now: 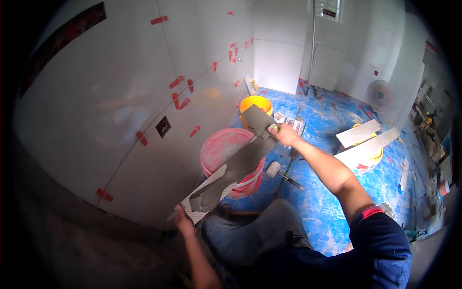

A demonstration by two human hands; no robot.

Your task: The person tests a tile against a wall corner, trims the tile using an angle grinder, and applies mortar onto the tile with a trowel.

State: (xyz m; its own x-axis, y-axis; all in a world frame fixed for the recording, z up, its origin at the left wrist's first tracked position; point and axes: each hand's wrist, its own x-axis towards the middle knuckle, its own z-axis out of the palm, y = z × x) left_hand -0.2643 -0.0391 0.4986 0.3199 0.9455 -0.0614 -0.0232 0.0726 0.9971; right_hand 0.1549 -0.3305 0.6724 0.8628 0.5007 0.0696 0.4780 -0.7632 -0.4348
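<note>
My left hand (184,222) grips the near end of a long tile strip (199,186) with a white ribbed back. Grey tile adhesive (243,161) covers most of the strip. It slants away from me over a round pink-smeared bucket (250,185), beside a pinkish round lid or board (224,144). My right hand (287,135) is closed round the handle of a trowel (257,117) at the strip's far end. Grey adhesive coats the trowel's blade. Just behind it stands a yellow bucket (258,101).
A white-headed mallet (273,169) lies on the blue floor sheet (315,192). On the right, tile strips (358,133) rest across another bucket (370,161). A fan (380,93) stands farther back. Red clips (176,82) dot the tiled wall (120,72), where another trowel (251,85) leans.
</note>
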